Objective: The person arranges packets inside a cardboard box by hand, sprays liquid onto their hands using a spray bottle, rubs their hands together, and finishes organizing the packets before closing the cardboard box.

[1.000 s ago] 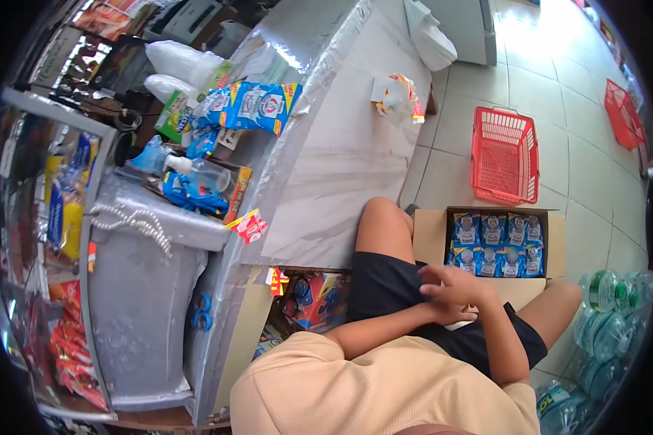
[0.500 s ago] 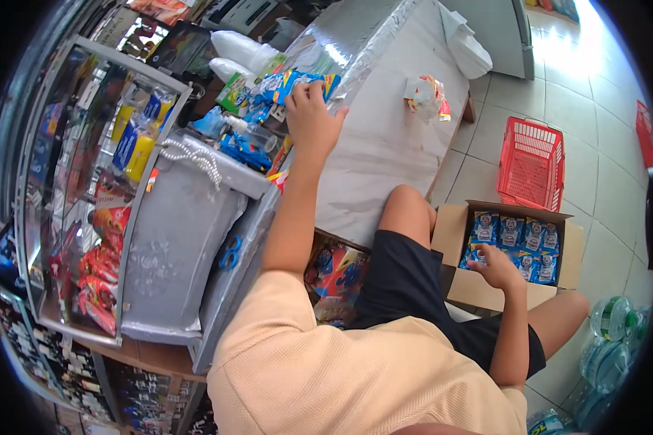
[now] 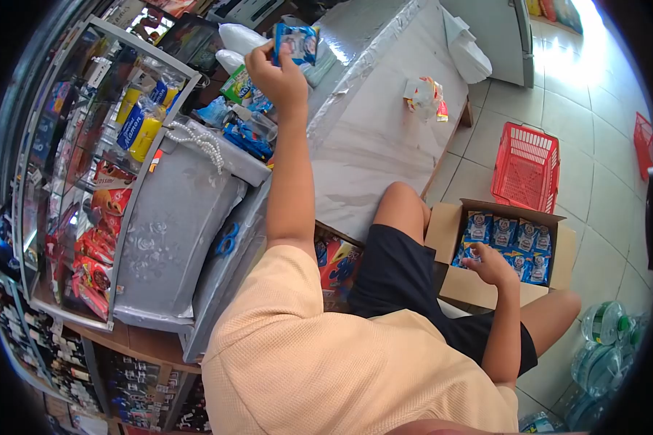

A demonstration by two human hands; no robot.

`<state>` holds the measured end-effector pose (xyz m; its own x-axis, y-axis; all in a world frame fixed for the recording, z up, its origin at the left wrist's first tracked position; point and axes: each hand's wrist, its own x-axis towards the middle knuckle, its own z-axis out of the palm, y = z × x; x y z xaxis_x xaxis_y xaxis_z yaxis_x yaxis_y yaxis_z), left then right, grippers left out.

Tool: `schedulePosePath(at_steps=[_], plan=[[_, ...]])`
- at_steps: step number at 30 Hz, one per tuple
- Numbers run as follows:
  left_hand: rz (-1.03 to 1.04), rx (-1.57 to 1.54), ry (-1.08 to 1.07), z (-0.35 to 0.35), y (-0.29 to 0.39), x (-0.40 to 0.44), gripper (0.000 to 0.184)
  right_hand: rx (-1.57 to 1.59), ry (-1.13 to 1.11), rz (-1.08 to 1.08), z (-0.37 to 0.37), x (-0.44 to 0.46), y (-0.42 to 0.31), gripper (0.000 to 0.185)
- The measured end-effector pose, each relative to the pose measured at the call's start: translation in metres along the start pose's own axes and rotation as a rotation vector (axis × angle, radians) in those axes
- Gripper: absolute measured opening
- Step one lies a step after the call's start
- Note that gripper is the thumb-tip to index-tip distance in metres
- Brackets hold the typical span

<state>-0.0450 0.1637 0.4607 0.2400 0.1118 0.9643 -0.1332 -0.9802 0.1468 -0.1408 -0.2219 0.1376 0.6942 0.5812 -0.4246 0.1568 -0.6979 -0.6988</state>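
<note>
My left hand (image 3: 277, 78) is raised over the silver-covered counter, its fingers closed on a blue packet (image 3: 296, 45). Below it on the counter lie a green packet (image 3: 237, 84), a clear plastic bottle (image 3: 257, 125) and some blue packets (image 3: 245, 141). At the right, an open cardboard box (image 3: 444, 226) stands between my legs with several blue-and-white sachets (image 3: 504, 230) in rows inside. My right hand (image 3: 493, 265) hovers at the near side of this box, fingers apart and slightly bent, with nothing visible in them.
A red basket (image 3: 527, 163) sits on the tiled floor beyond the box. A crumpled plastic bag (image 3: 426, 98) lies on the marble-patterned bench (image 3: 363, 145). To the left are a glass display case (image 3: 120, 239), a pearl-like string (image 3: 199, 141) and blue scissors (image 3: 228, 239). Water bottles (image 3: 602, 348) stand at lower right.
My left hand has lifted a blue packet off the pile and moved up and left with it. My right hand has stayed over the box.
</note>
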Motion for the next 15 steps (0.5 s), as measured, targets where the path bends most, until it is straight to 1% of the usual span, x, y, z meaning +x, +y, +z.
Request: schedulePosePath(at_steps=[4, 5, 6, 9, 10, 11, 12, 14, 15], plan=[[0.211, -0.174, 0.255, 0.001, 0.027, 0.001, 0.01, 0.045, 0.066, -0.072, 0.019, 0.012, 0.018, 0.048], [0.209, -0.175, 0.254, 0.0, 0.038, -0.002, 0.01, 0.045, 0.065, -0.069, 0.017, 0.011, 0.017, 0.048], [0.198, -0.257, 0.235, 0.0, 0.05, -0.008, 0.01, 0.058, 0.069, -0.094, 0.014, 0.009, 0.015, 0.046], [0.16, -0.504, 0.167, -0.006, 0.087, -0.032, 0.011, 0.105, 0.076, -0.163, 0.004, 0.008, 0.008, 0.04], [0.152, -0.509, 0.151, -0.011, 0.095, -0.04, 0.011, 0.211, 0.13, -0.253, 0.004, 0.011, 0.008, 0.037], [0.094, -0.579, 0.058, -0.013, 0.105, -0.051, 0.011, 0.329, 0.191, -0.329, 0.005, 0.014, 0.01, 0.034], [0.028, -0.657, -0.042, -0.014, 0.116, -0.064, 0.012, 0.535, 0.159, -0.336, 0.003, 0.018, 0.007, 0.031], [-0.117, -0.824, -0.249, -0.011, 0.14, -0.094, 0.014, 0.902, 0.159, -0.417, -0.002, 0.018, 0.001, 0.029], [-0.141, -0.859, -0.287, -0.009, 0.148, -0.109, 0.014, 0.988, 0.17, -0.453, -0.006, 0.014, -0.004, 0.03]])
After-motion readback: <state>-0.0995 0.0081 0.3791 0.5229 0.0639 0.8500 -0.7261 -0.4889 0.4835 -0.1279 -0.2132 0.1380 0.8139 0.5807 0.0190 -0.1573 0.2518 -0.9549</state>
